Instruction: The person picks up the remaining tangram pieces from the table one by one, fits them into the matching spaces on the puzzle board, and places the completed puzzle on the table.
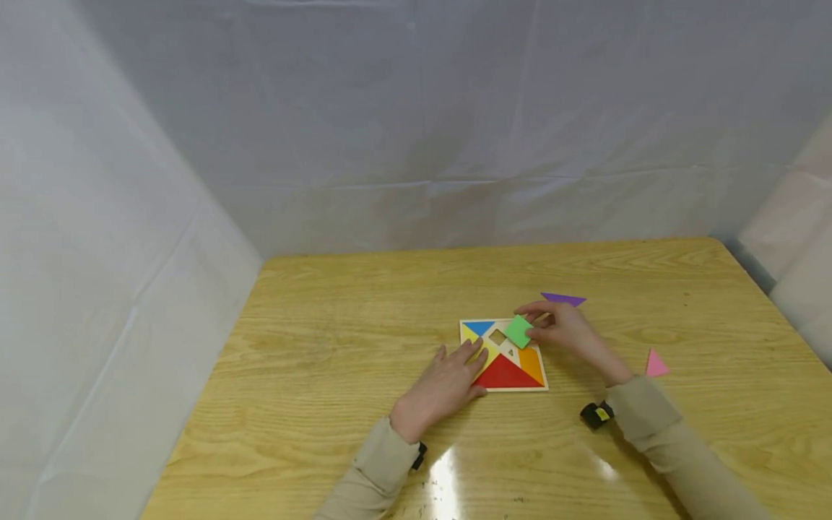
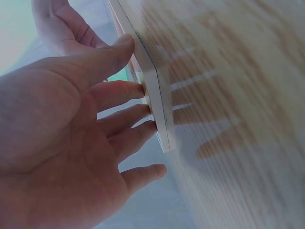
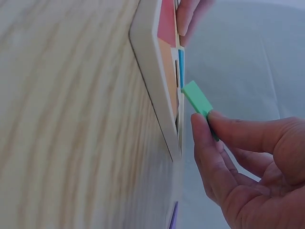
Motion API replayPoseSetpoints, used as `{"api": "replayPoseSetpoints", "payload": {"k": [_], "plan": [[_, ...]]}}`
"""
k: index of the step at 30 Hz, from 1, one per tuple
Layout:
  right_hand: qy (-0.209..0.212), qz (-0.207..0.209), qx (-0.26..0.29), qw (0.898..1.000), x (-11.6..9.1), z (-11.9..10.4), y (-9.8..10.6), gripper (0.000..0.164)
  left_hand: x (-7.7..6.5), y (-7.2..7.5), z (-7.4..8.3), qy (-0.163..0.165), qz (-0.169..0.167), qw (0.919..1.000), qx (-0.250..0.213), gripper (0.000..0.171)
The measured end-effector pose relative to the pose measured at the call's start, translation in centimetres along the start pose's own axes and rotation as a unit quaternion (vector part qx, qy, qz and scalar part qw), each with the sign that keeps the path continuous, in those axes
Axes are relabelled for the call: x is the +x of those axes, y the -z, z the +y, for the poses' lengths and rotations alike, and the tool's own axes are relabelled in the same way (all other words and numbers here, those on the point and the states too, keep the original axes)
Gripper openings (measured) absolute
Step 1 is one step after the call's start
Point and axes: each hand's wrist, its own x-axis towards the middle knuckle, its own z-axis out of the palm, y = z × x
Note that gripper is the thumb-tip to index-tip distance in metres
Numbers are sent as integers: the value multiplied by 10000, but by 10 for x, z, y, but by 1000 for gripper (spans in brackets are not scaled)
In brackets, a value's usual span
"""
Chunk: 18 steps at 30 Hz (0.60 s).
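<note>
A tangram board [image 1: 513, 391] lies on the wooden table, holding blue, yellow, red and orange pieces. Two bare recesses with cut-out holes show on it. My left hand [image 1: 447, 381] rests on the board's left side with its fingers spread; in the left wrist view the fingertips [image 2: 145, 110] touch the board's edge. Between thumb and fingers, my right hand [image 1: 564, 331] pinches a green square tile [image 1: 519, 331] over the upper right of the board. From the right wrist view, the green tile [image 3: 198, 98] is tilted, one end close to the board's surface.
A purple triangle [image 1: 562, 298] lies behind my right hand. To the right, by the right wrist, is a pink triangle [image 1: 656, 363]. White sheeting [image 1: 390, 144] hangs behind the wooden table [image 1: 312, 347] and at its sides.
</note>
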Motion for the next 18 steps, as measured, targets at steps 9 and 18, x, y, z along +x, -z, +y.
{"api": "replayPoseSetpoints", "payload": {"k": [9, 18], "plan": [[-176, -230, -33, 9996, 12, -7, -13, 37, 0, -1, -1, -17, 43, 10000, 72, 59], [-236, -301, -258, 9989, 16, -18, -24, 39, 0, 0, 0, -79, 83, 9999, 119, 59]]}}
